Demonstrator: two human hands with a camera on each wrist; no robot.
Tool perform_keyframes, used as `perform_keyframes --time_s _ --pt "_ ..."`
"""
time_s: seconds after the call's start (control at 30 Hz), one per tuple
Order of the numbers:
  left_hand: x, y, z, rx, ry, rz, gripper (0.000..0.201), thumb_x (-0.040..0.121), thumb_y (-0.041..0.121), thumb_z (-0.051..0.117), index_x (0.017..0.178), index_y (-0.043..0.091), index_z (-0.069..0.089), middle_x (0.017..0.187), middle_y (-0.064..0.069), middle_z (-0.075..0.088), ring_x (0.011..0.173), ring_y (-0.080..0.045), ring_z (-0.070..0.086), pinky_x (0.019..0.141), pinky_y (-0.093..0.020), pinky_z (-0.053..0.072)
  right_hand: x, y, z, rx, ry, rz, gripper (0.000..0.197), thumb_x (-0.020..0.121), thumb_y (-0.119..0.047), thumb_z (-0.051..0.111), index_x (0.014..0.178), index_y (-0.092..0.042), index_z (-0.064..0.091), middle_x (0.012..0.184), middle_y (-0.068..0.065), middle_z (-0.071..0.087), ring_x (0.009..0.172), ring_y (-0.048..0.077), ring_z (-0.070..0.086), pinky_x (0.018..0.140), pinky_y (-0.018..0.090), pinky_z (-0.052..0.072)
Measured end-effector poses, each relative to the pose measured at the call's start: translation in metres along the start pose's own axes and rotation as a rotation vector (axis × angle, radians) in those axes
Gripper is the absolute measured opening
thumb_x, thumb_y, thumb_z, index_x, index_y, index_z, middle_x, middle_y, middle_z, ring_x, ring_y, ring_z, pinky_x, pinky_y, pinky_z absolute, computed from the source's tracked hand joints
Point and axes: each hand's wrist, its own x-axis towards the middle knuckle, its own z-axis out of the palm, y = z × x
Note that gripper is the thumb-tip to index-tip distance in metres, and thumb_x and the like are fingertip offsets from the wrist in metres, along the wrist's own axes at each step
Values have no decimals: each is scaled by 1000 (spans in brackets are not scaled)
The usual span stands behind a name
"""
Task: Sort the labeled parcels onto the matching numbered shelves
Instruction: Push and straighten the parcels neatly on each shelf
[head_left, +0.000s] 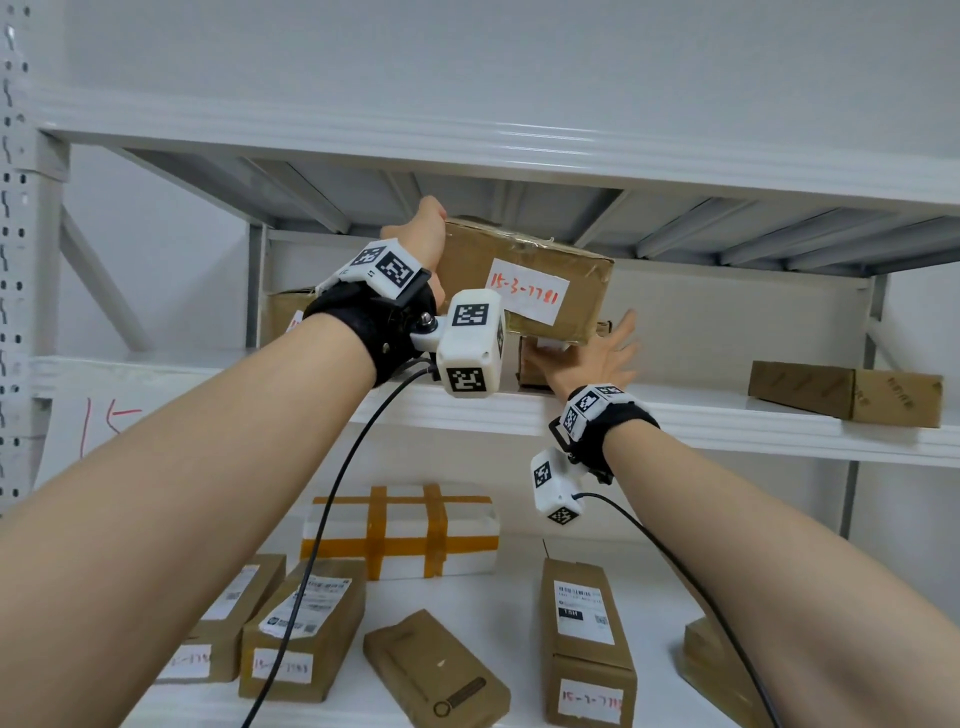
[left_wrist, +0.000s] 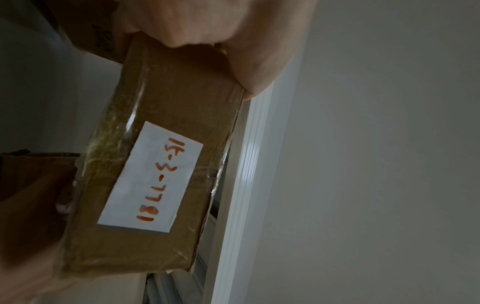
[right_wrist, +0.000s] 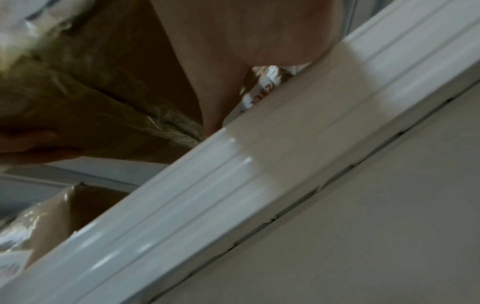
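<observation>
My left hand clamps the left end of the parcel labelled 15-3-7781, thumb over the top edge. My right hand props it from underneath with fingers spread flat, not curled. The parcel is tilted above the middle shelf, over a smaller box. Best to level it, slide it in clear of the upper shelf's underside, then pull my right fingers out before lowering.

This is a parcel storeroom, like a small sorting depot. A white metal shelving rack with a perforated upright stands against a plain white wall. Brown cardboard parcels with printed shipping labels and handwritten red codes lie on the boards. At 9 o'clock, a red number is written on the rack.
</observation>
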Motion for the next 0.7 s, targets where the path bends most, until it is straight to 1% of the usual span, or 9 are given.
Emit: perform_keyframes --time_s 0.07,0.17,0.3,0.37,0.43,0.53,0.6,0.63,0.7 --pt "3 0 -4 15 16 21 66 72 48 53 127 10 51 117 -9 60 103 -29 61 84 -39 52 3 -1 6 -95 -2 -33 95 69 -68 74 148 -36 33 168 13 -5 150 52 5 116 69 18" --pt "11 -1 -11 -1 42 5 70 64 49 52 124 12 53 119 -12 63 104 -32 63 92 -47 53 5 -5 12 -195 5 -55 102 66 -73 75 147 -27 34 168 14 -6 150 53 3 116 70 15" --pt "20 -1 -17 -12 62 36 44 85 41 54 117 11 50 117 -12 61 106 -31 62 95 -47 52 6 -12 12 -207 -13 -17 115 65 -77 75 148 -11 29 169 14 -6 150 53 3 115 70 20" --pt "25 -2 -18 -34 72 47 38 82 41 54 105 12 50 113 -12 63 103 -30 64 94 -48 53 9 -14 16 -206 5 0 116 65 -74 77 147 -8 28 168 14 -4 149 53 8 114 69 25" --pt "31 -6 -15 -38 66 33 41 71 44 53 98 13 52 109 -12 65 99 -31 66 92 -48 54 12 -13 18 -180 39 27 110 66 -67 81 143 -8 30 166 14 3 145 52 20 109 63 35" --pt "33 -15 -10 -43 56 -28 61 66 49 53 115 14 58 119 -11 67 100 -32 65 90 -43 52 18 -2 11 -133 72 66 100 68 -59 84 138 -9 32 163 15 11 132 44 36 101 55 40" --pt "23 -15 -6 -10 36 -6 59 83 46 53 129 9 54 125 -10 60 108 -31 59 88 -34 44 24 14 1 -138 97 77 97 68 -56 85 137 -10 35 162 17 12 132 45 36 102 56 38" --pt "19 -18 -5 -2 33 -5 56 90 41 52 134 7 50 128 -13 56 114 -32 55 90 -34 41 27 24 -4 -143 119 76 95 67 -55 86 135 -10 38 162 17 14 133 46 35 103 57 38" --pt "10 -24 5 -37 -5 -47 57 92 38 52 138 5 43 137 -17 50 123 -37 50 104 -42 41 33 47 -18 -144 172 82 89 66 -51 88 130 -10 42 161 18 17 133 47 34 104 59 37"
